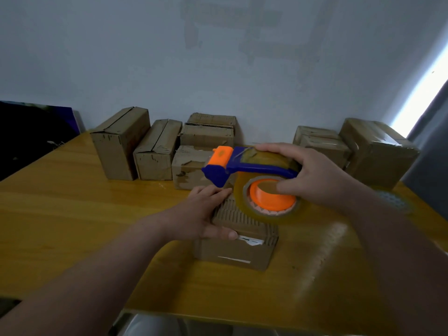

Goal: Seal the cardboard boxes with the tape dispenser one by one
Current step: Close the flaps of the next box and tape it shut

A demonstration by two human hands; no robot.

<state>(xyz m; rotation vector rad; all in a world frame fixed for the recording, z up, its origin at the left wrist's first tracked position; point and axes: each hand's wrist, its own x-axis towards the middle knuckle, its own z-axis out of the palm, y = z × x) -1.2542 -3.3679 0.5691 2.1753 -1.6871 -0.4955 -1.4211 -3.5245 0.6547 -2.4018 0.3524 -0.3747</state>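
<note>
Just above the small cardboard box (232, 253), which seems light and easily dented, the right hand (315, 178) grips the tape dispenser (254, 166) around its slippery-looking roll, while the left hand (206, 214) presses flat on the box's top.

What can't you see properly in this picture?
Head view:
- Top seam of the box: covered by the dispenser and the left hand.
- The label on it: too small and blurred to read.
- Whether tape touches the box: hidden behind the dispenser, which the right hand grips.
- The dark panel: cut off by the left edge.
- The small back box: partly behind the dispenser.
</note>
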